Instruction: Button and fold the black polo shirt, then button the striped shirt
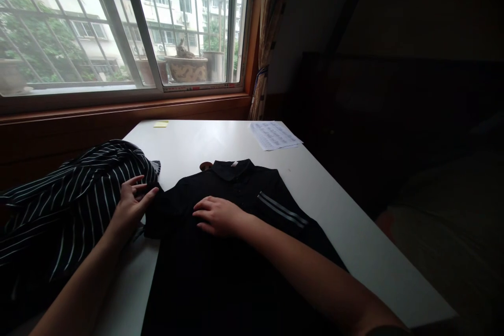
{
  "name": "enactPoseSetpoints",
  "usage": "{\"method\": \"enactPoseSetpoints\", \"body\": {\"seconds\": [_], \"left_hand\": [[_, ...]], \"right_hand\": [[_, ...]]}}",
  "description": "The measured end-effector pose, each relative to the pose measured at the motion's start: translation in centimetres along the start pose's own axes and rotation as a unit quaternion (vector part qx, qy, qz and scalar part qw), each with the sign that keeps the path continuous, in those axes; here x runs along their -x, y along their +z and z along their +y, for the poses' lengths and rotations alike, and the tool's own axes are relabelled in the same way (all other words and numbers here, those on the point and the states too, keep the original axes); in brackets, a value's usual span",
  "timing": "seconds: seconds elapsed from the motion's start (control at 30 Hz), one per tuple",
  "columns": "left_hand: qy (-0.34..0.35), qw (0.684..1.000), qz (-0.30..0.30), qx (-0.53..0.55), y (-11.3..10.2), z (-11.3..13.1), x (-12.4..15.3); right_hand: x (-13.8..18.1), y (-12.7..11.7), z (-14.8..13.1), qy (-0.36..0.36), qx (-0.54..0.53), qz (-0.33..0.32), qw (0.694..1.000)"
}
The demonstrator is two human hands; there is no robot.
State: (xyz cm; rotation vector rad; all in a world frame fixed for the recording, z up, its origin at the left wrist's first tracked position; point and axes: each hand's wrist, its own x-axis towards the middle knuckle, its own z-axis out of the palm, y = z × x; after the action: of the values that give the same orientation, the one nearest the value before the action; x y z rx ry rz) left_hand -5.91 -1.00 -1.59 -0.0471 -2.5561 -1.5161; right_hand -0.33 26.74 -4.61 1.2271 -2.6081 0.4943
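Black shirt (pixel 226 268) laid out on a white worktop (pixel 311 184)

The shirt lies collar away from the person, 2 pale stripes (pixel 282 210) on its right-side sleeve. The right hand (pixel 216 215) rests on its chest, palm down, fingers loosely spread. The left hand (pixel 134 197) is at the other sleeve, thumb and fingers apart; whether it pinches cloth, I cannot tell. A striped cloth (pixel 79 199) is heaped beside it.

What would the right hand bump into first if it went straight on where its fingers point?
Beyond the black shirt it appears to rest on, the right hand would probably meet the left hand first, at the shirt's sleeve; the exact height is hard to judge.
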Motion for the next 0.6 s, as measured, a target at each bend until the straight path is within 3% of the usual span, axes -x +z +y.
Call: {"method": "enactPoseSetpoints", "body": {"seconds": [0.1, 0.23, 0.3, 0.37, 0.5, 0.6], "left_hand": [[0.008, 0.997, -0.019, 0.074, -0.1, 0.4, 0.4], [0.064, 0.988, -0.046, 0.131, 0.5, 1.9, 1.5], [0.116, 0.985, -0.067, 0.105, 1.2, 2.7, 2.5], [0.200, 0.974, -0.104, 0.036, 2.1, 3.3, 3.7], [0.406, 0.880, -0.231, -0.083, 3.9, 4.6, 6.5], [0.488, 0.805, -0.308, -0.139, 4.2, 5.9, 8.4]], "right_hand": [[-1.6, 1.8, -0.8, -0.007, -0.001, 0.007, 1.000], [-2.1, 2.4, -0.7, 0.004, -0.046, 0.020, 0.999], [-2.1, 2.3, -0.4, 0.020, -0.113, 0.021, 0.993], [-2.3, 2.0, 0.2, 0.101, -0.236, 0.034, 0.966], [-2.7, 1.3, 2.4, 0.310, -0.399, 0.097, 0.857], [-2.6, 0.7, 3.7, 0.360, -0.424, 0.106, 0.824]]}}
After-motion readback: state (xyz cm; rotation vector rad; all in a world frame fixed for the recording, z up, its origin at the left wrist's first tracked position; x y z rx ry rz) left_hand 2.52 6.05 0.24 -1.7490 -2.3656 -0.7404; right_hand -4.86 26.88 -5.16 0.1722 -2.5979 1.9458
